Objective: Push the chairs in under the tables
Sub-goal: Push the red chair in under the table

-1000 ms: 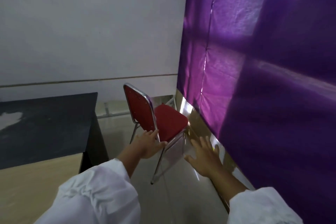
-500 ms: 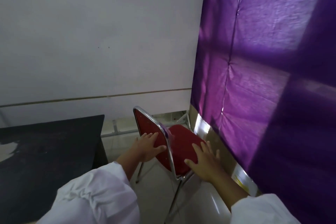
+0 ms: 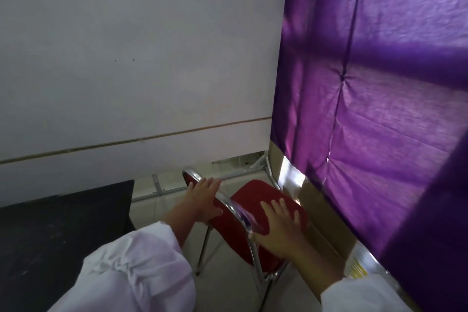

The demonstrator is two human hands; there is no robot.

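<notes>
I've closed in on the chair (image 3: 263, 195): left hand (image 3: 202, 200) flat on its back, right hand (image 3: 281, 228) spread open at the frame, ready to push.

One chair, one table, two hands.
There is a single red chair (image 3: 263, 200) with a chrome frame and one black-topped table (image 3: 63, 223). Two hands show, the left hand (image 3: 202, 200) and the right hand (image 3: 281, 228), along with two white sleeves, one purple cloth (image 3: 379, 83) and one cardboard panel (image 3: 321, 213).
</notes>
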